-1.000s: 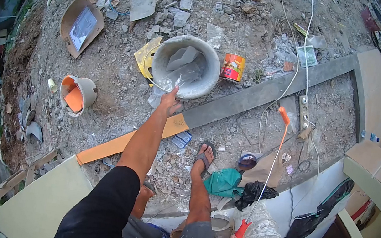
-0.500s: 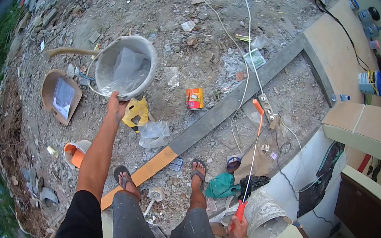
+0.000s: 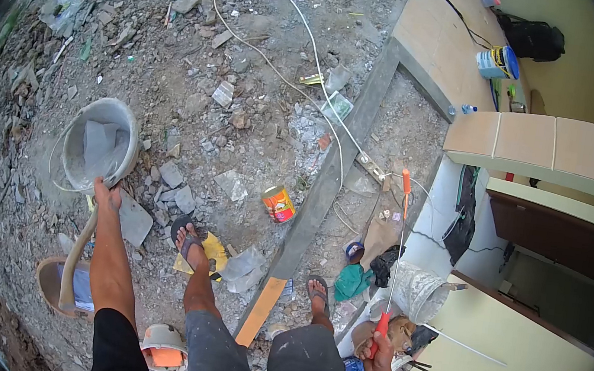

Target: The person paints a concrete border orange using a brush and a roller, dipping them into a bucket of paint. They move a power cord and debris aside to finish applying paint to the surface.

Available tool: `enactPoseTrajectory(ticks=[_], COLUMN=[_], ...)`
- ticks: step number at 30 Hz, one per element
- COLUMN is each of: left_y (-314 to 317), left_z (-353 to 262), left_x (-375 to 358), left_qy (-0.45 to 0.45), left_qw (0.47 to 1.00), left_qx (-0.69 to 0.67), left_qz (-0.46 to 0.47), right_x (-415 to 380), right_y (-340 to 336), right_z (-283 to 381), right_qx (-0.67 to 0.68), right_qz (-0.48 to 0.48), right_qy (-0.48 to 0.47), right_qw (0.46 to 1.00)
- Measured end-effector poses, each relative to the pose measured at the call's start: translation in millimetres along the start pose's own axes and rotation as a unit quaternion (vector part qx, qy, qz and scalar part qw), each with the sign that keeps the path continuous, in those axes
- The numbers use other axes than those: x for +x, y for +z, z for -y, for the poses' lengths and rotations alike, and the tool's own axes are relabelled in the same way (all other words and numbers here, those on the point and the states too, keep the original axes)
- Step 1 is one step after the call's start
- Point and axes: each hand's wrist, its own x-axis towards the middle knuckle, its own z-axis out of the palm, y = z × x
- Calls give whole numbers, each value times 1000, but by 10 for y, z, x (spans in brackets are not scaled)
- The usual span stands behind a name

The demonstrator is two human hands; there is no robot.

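Observation:
My left hand [image 3: 106,195] grips the rim of a grey bucket [image 3: 130,156] tilted toward me, with clear plastic inside. Close below it, a curved wooden handle [image 3: 75,254] passes beside my forearm. My right hand [image 3: 379,352] is closed round the red handle [image 3: 381,324] of a long thin metal rod, whose far end has an orange tip [image 3: 407,181]. The rod points away from me over the rubble. A red and yellow tin [image 3: 279,204] lies on the ground between my hands.
A concrete beam [image 3: 326,189] with an orange board [image 3: 261,311] crosses the ground by my sandalled feet. White cables run over rubble. To the right are a dusty white bucket [image 3: 421,293], a green cloth [image 3: 352,282], a tiled ledge [image 3: 527,138] and a blue-lidded pail [image 3: 498,63].
The view has turned and shifted. My left hand has carried the bucket left, off the spot by the yellow piece, and my left foot has stepped forward. My right hand still holds the rod.

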Motion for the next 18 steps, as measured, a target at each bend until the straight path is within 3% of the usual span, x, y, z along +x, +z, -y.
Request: enactPoseTrajectory(ticks=[6, 8, 10, 12, 14, 15, 17, 18], left_y=[-309, -313, -176, 220, 351, 584, 1328, 1477], left_z=[4, -60, -185, -227, -269, -242, -70, 38], left_x=[717, 684, 468, -114, -341, -557, -1607, -1470], left_qy=[-86, -142, -178, -115, -120, -125, 8, 65], left_qw=[993, 983, 959, 940, 927, 910, 851, 778], left_qx=[84, 103, 207, 295, 352, 379, 525, 613], left_qz=[-23, -48, -75, -127, -48, -111, -26, 119], right_x=[-292, -350, -393, -410, -363, -289, 60, 354], right_y=[545, 614, 684, 781, 977, 1120, 1396, 1593], right_z=[83, 182, 277, 377, 534, 637, 757, 847], right_qx=[35, 46, 44, 55, 24, 41, 54, 44], right_qz=[-71, -79, -84, -84, -78, -82, -55, -28], right_qy=[52, 64, 57, 52, 11, 5, -14, -43], right_qw=[996, 994, 994, 994, 997, 996, 997, 998])
